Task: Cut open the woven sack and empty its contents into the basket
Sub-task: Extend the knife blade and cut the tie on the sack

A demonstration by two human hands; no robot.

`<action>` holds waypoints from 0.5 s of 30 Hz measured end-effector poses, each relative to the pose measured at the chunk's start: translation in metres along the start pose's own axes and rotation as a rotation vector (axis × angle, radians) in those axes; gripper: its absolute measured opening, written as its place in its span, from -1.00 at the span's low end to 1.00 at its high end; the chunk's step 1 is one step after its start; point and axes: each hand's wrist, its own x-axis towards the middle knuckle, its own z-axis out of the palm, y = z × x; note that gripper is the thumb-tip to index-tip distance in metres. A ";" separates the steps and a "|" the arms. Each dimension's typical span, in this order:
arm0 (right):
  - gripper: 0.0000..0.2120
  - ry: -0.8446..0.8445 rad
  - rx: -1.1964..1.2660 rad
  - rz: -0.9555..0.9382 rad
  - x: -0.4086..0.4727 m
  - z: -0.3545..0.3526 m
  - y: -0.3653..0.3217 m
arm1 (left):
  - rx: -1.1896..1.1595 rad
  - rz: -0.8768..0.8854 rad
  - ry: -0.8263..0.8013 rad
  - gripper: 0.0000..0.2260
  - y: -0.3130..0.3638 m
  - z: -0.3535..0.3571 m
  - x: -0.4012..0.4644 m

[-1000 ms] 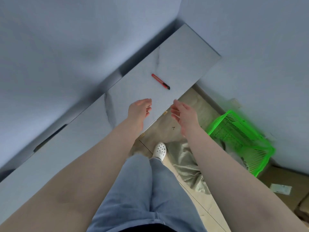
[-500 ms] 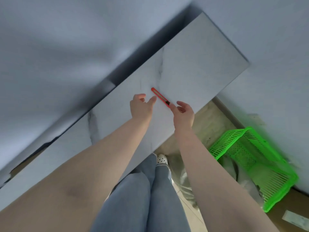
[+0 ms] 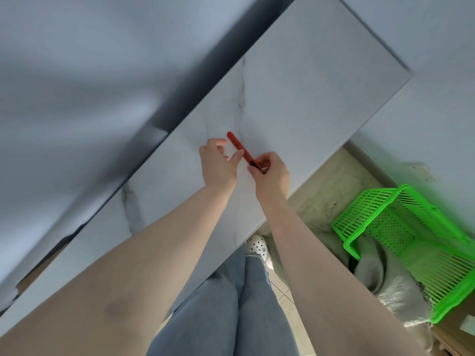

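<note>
One head-worn wide-angle view looks steeply down and forward along both forearms, close over the marble-patterned counter (image 3: 295,98). It is tilted, so the counter runs diagonally, with the floor (image 3: 321,196) low at right.

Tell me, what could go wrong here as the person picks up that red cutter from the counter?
The right hand pinches only the near end of the red cutter, so it could slip or tip. The left hand has its thumb against the cutter's side; if the blade slides out, that thumb might be nicked. The green basket and the woven sack lie on the floor by the feet, a possible tripping spot.
</note>
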 end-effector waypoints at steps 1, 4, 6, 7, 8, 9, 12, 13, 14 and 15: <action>-0.83 -0.034 0.118 0.020 -0.004 -0.003 -0.003 | -0.048 -0.014 -0.026 -0.72 0.002 -0.002 -0.003; -0.82 -0.082 0.328 0.073 -0.018 -0.018 -0.008 | -0.262 -0.074 -0.175 -0.91 0.012 -0.011 -0.013; -0.84 -0.115 0.397 0.088 -0.029 -0.032 -0.009 | -0.293 -0.083 -0.245 -0.95 0.020 -0.015 -0.022; -0.86 -0.137 0.414 0.085 -0.035 -0.040 -0.008 | -0.288 -0.076 -0.271 -0.97 0.025 -0.017 -0.028; -0.88 -0.161 0.426 0.075 -0.042 -0.049 -0.007 | -0.283 -0.065 -0.297 -0.98 0.030 -0.017 -0.034; -0.88 -0.182 0.440 0.060 -0.049 -0.059 -0.006 | -0.276 -0.050 -0.322 -0.97 0.037 -0.018 -0.042; -0.81 -0.182 0.507 0.037 -0.072 -0.087 0.001 | -0.262 -0.009 -0.383 -0.92 0.054 -0.015 -0.070; -0.81 -0.165 0.525 0.035 -0.080 -0.096 0.004 | -0.256 0.003 -0.406 -0.92 0.059 -0.014 -0.081; -0.80 -0.144 0.540 0.033 -0.089 -0.106 0.008 | -0.253 0.014 -0.431 -0.92 0.064 -0.011 -0.093; -0.81 -0.120 0.553 0.026 -0.098 -0.115 0.014 | -0.256 0.028 -0.459 -0.93 0.067 -0.009 -0.106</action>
